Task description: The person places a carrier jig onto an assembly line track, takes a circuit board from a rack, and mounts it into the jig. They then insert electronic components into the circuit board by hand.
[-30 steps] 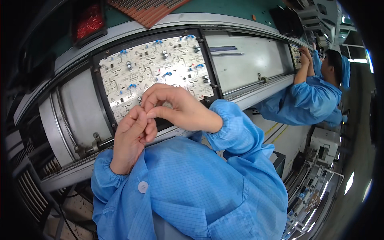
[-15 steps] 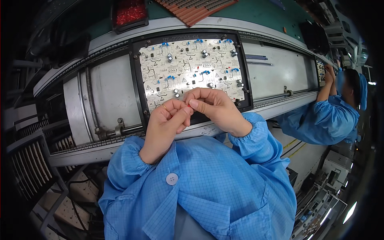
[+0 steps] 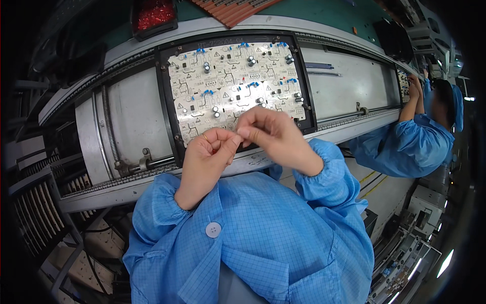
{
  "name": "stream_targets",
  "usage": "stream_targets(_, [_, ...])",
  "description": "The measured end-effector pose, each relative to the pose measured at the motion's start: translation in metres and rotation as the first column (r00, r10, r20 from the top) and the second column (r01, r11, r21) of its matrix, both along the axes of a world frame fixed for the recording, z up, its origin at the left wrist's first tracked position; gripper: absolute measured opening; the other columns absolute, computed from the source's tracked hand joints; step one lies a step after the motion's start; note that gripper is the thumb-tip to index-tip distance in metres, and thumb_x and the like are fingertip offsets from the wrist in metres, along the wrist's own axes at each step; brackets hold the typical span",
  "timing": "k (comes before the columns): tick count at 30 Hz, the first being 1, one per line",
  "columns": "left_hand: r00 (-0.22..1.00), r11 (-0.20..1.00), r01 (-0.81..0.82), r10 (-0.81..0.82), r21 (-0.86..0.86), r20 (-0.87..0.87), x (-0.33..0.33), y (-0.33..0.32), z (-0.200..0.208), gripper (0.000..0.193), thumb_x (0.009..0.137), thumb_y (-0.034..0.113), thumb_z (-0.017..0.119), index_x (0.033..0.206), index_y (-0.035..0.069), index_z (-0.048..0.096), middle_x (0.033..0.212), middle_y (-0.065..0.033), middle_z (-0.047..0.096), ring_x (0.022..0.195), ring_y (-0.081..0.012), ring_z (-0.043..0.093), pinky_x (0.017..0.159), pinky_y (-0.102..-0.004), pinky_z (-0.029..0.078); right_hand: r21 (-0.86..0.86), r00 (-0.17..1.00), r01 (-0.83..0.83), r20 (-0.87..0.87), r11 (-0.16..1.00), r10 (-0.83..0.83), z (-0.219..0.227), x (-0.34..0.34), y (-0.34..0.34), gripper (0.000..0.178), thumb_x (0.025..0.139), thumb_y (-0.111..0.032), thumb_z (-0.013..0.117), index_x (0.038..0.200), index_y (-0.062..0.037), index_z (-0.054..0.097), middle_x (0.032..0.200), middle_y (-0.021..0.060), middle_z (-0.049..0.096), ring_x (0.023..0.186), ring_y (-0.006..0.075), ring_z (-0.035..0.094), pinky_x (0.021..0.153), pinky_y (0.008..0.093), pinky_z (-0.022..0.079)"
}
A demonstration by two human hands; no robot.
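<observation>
My left hand (image 3: 210,157) is closed, thumb and forefinger pinched together, and a speck of red shows under its curled fingers, like the small red electronic components nearby. Its fingertips meet those of my right hand (image 3: 276,134), also in a pinch; whatever lies between the right fingertips is too small or hidden to make out. Both hands hover over the near edge of a white printed circuit board panel (image 3: 223,81), which carries black capacitors, blue parts and a few red ones. A black frame (image 3: 165,96) surrounds the panel, and my hands cover part of its near side.
The frame sits on a metal conveyor rail (image 3: 349,126). Beyond it, a black bin of red components (image 3: 154,20) stands at the far left beside brown component strips (image 3: 233,12). At the right, a co-worker in blue (image 3: 405,142) works at the same line.
The red component seen between my fingertips no longer shows there; red is glimpsed lower, under the left fingers. My right hand has shifted slightly. The whole view has moved a little.
</observation>
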State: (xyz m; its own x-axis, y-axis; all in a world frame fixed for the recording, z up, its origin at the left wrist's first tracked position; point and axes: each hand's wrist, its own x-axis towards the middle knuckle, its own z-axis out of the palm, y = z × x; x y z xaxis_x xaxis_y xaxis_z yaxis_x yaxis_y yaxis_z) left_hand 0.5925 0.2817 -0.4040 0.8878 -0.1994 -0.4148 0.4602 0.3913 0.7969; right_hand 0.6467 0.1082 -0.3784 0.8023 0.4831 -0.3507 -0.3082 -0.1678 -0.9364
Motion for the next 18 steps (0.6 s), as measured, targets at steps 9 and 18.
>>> stream_targets(9, [0.992, 0.957, -0.087, 0.059, -0.276, -0.108, -0.010, 0.014, -0.003, 0.027, 0.098, 0.014, 0.043, 0.104, -0.007, 0.058, 0.062, -0.0023, 0.048, 0.048, -0.0037, 0.033, 0.042, -0.0188, 0.024, -0.478, 0.608, 0.063, 0.714, 0.876, 0.346, -0.025, 0.033, -0.046, 0.009, 0.080, -0.003, 0.070, 0.086, -0.0067, 0.063, 0.118, 0.0070, 0.056, 0.114, 0.0296, 0.044, 0.099, 0.0383, 0.034])
stream_targets(18, [0.991, 0.941, -0.101, 0.068, -0.324, -0.112, -0.017, 0.016, -0.008, 0.028, 0.096, 0.012, 0.043, 0.106, -0.009, 0.059, 0.066, -0.0030, 0.051, 0.051, -0.0038, 0.033, 0.045, -0.0179, 0.026, -0.487, 0.549, 0.017, 0.734, 0.873, 0.399, -0.040, 0.030, -0.040, 0.010, 0.075, -0.004, 0.072, 0.083, -0.0059, 0.067, 0.123, 0.0073, 0.055, 0.119, 0.0307, 0.041, 0.103, 0.0408, 0.031])
